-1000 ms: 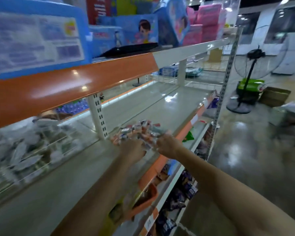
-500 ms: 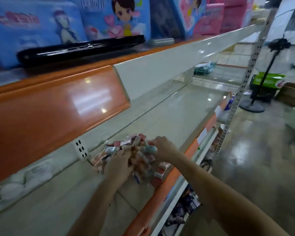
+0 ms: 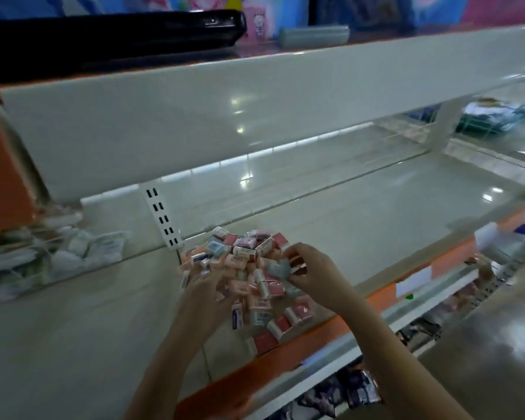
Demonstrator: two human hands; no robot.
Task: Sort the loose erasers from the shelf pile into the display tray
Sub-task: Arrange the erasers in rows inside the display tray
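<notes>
Forearms reach in from the bottom edge, bare, toward a heap on the pale grey-green metal shelf. Nearest, below the shelf's orange front edge strip, a lower shelf holds dark glossy packets, blurred.

On the shelf surface, close to that orange edge, lies the pile of small wrapped rectangular erasers in pink, red, white and pale teal wrappers. A few red-and-white ones lie apart from the heap toward the front edge, one of them just beside the strip.

Left hand rests on the near left side of the pile, fingers pointing into it; motion blur hides whether they are spread or curled round anything, so I cannot tell. Right hand sits on the right side of the pile, fingers bent inward, thumb and fingertips pinching a small eraser at the heap's edge; which colour it is cannot be made out.

Behind the pile, a white slotted shelf upright rises from the shelf surface. To its left, behind a clear divider, lie white plastic-wrapped packs, blurred. Farther back and above, the cream front panel of the upper shelf spans the view, and on top of it lies a long black flat case with colourful cartoon-printed boxes behind.
</notes>
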